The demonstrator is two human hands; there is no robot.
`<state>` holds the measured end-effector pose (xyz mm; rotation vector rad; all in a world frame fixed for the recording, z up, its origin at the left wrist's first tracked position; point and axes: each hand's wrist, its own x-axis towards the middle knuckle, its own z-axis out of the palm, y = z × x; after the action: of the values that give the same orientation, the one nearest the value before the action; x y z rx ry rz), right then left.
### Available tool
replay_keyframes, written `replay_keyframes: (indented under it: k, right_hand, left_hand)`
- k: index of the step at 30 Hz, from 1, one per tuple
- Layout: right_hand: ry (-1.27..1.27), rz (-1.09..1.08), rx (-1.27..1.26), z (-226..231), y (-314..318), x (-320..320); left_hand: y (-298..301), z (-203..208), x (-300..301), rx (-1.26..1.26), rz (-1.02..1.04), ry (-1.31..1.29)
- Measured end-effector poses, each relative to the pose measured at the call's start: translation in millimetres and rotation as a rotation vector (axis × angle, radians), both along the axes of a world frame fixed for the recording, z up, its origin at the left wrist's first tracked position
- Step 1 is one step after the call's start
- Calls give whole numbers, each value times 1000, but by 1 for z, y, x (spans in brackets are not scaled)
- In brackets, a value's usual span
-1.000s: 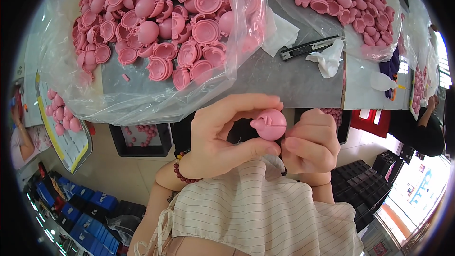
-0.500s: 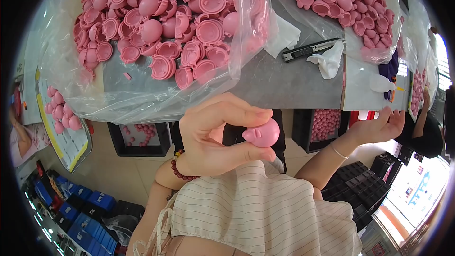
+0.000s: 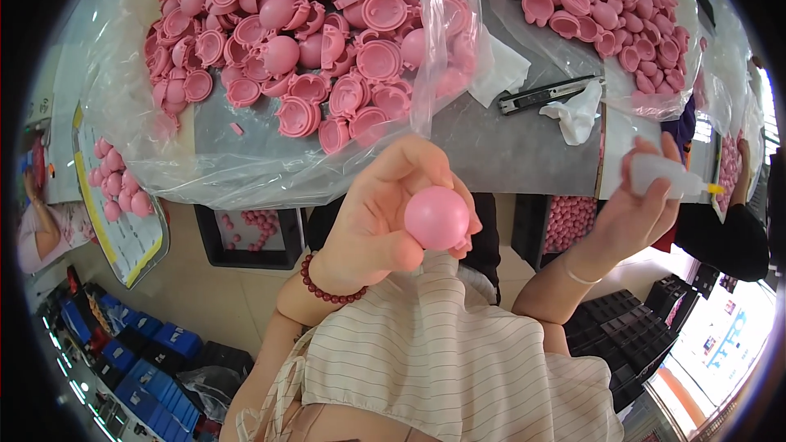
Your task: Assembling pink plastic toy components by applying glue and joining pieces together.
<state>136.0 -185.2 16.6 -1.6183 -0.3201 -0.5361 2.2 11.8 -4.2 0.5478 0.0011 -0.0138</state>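
Observation:
My left hand (image 3: 368, 213) is closed around a smooth pink ball (image 3: 437, 218), gripped between thumb and fingers in front of my chest. A small bump shows at the ball's lower right side. Over at the right, by the table's edge, my right hand (image 3: 634, 225) is wrapped round a translucent white squeeze bottle (image 3: 657, 173). The bottle lies tilted across my fingers, its yellow tip (image 3: 715, 189) pointing right. Beyond my left hand, many loose pink half shells (image 3: 282, 53) are heaped on a clear plastic bag (image 3: 205, 184).
A second heap of pink shells (image 3: 626, 12) fills a bag at the far right. Between them lie a black utility knife (image 3: 544, 96) and crumpled white tissue (image 3: 575, 115). Black bins (image 3: 254, 263) with pink pieces stand below the table. Co-workers' arms (image 3: 47, 233) show at both sides.
My right hand has moved up and taken hold of the squeeze bottle from the table. In my left hand, the pink ball has turned so its smooth round side shows.

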Motion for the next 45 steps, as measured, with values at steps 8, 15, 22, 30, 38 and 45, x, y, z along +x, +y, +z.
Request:
replay_keyframes:
  k: [8,15,22,30,38,45]
  right_hand:
    - [312,530,28,-1,59,-35]
    - [336,506,138,-11,48,-26]
    - [358,497,62,-5,56,-32]
    - [316,513,47,-6,59,-35]
    - [301,510,33,-10,51,-35]
    - [444,596,229,-1,47,-58]
  left_hand:
    - [3,18,-9,225,136,-10]
    - [87,36,-46,1293,1312,187]
    - [206,23,-119,2046,1162,884]
    - [126,37,-63,1988,1144,276]
    - [108,34,-21,2019,846,296]
    - [32,47,-20,1567,555,-411]
